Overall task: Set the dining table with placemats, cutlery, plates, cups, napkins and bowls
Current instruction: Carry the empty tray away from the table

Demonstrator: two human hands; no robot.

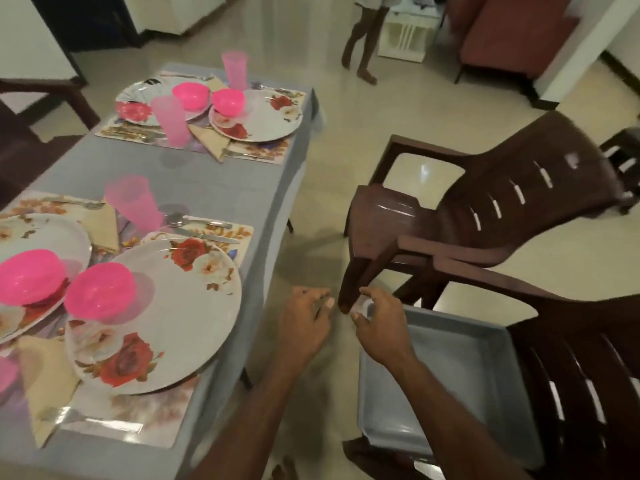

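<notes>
The grey-clothed table (225,181) carries several place settings. The nearest has a floral plate (180,306) on a placemat (138,424), a pink bowl (100,291) on the plate, a pink cup (133,202), a folded napkin (45,386), a knife (207,234) and a spoon (178,220). At the far end stand another plate (268,116), bowl (228,100) and cup (234,69). My left hand (304,322) hangs off the table's right edge, fingers loosely curled, empty. My right hand (381,329) hovers loosely curled at the corner of a grey tray (433,375), holding nothing I can see.
The grey tray lies on a brown plastic chair (571,382) at the lower right. A second brown chair (485,209) stands tilted just beyond my hands, its leg close to my fingers. A person's legs (363,46) are at the back on the tiled floor.
</notes>
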